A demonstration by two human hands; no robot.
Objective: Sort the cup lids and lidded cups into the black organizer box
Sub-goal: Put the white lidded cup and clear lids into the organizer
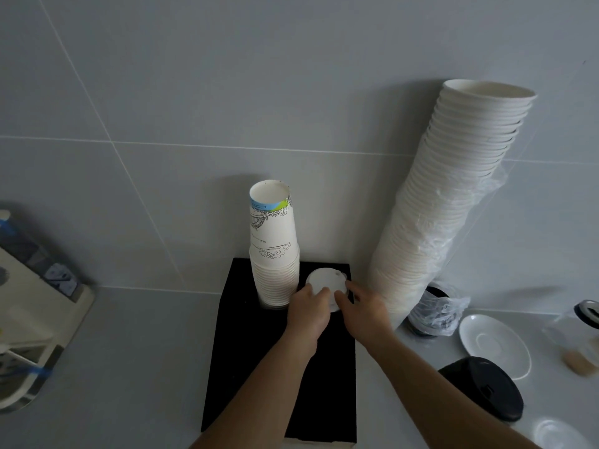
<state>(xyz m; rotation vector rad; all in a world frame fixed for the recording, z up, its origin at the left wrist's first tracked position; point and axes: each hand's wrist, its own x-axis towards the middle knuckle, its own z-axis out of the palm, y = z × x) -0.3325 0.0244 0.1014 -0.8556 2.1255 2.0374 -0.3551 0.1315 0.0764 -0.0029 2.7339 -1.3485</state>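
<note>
The black organizer box [246, 367] stands on the counter against the tiled wall. A stack of printed paper cups [274, 247] rises upside down from its back left slot. At the back right slot sits a white cup lid [325, 278], flat side up. My left hand [308, 311] grips the lid's near left edge, and my right hand [359, 307] holds its near right edge. What lies under the lid is hidden by my fingers. A stack of black lids [486, 393] lies on the counter to the right.
A tall leaning stack of white cups [453, 196], partly in a plastic sleeve, rests against the wall right of the box. A white saucer [492, 345] lies near the black lids. A cream appliance [35, 319] sits at the far left.
</note>
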